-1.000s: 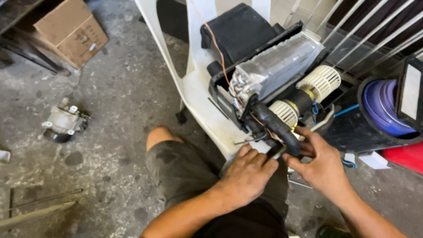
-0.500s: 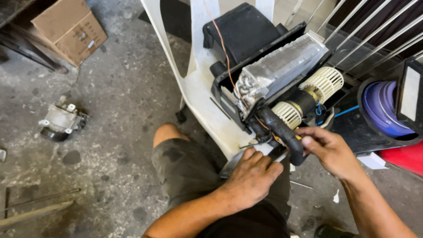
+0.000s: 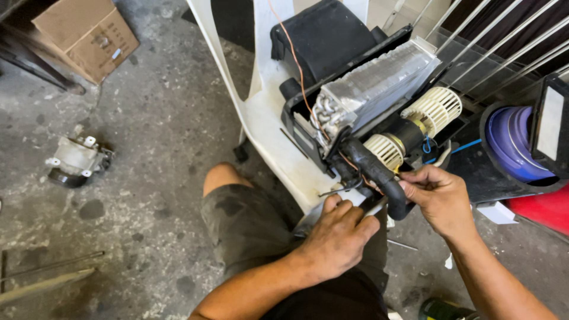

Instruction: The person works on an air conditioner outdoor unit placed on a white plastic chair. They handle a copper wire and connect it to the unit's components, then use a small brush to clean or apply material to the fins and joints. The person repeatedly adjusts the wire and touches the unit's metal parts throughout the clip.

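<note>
Since a moment ago, the right hand (image 3: 441,198) has slid a little up the black hose (image 3: 379,178), and the left hand (image 3: 338,237) has stayed under its end. Right fingers are wrapped shut around the fat, bendy rubber hose. Left fingers are curled together, touching a thin metal rod (image 3: 379,204) by the hose end; whether they pinch it is hard to tell. The hose sticks out of the blower unit (image 3: 367,95), which lies on a smooth white plastic chair (image 3: 267,124) and hangs over its front edge. It has one ribbed silver block and two round cream fans (image 3: 432,109). Rough, spotty grey floor (image 3: 160,136) lies open to the left, with one cardboard box (image 3: 86,35) and one small metal part (image 3: 77,160) well apart.
</note>
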